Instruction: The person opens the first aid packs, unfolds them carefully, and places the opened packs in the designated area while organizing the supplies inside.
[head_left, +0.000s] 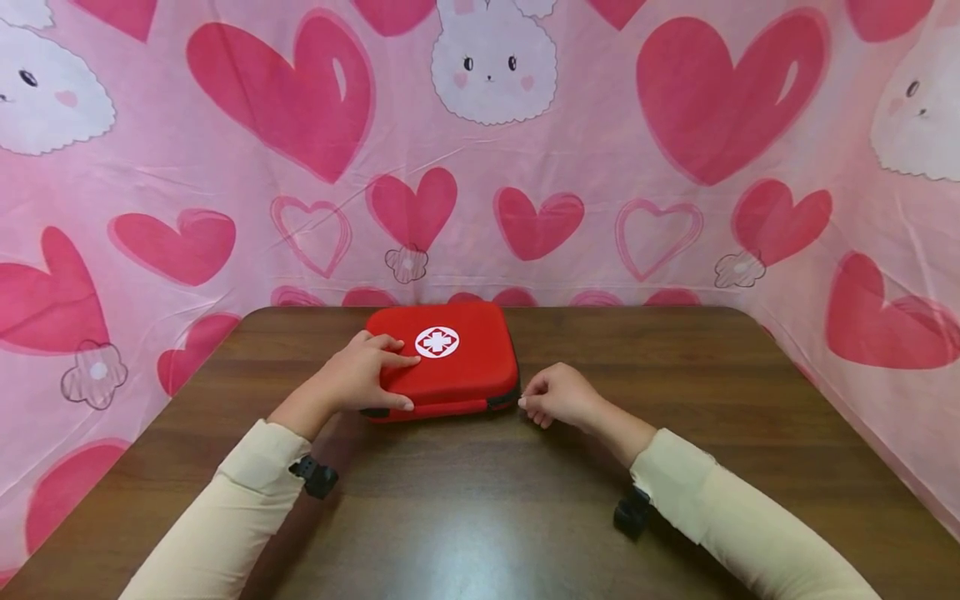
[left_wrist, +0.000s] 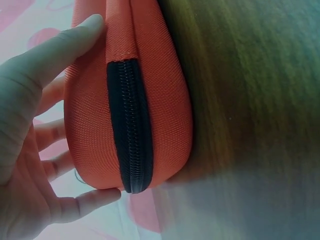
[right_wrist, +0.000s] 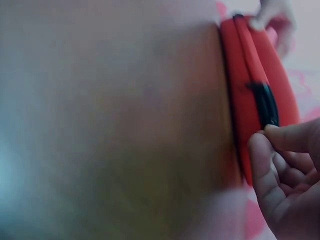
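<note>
A red first-aid case with a white cross emblem lies flat on the wooden table. My left hand rests on its left part, the fingers spread over the lid and the thumb along the front edge. In the left wrist view, the black zipper at that corner runs closed. At the front right corner, my right hand pinches the zipper pull between thumb and forefinger. The fingertips cover the pull itself. Beside them in the right wrist view is the black zipper strip.
The brown wooden table reaches toward a pink curtain printed with hearts and rabbits, which hangs behind and along both sides. The case stands near the table's far edge. A small black device sits at each wrist.
</note>
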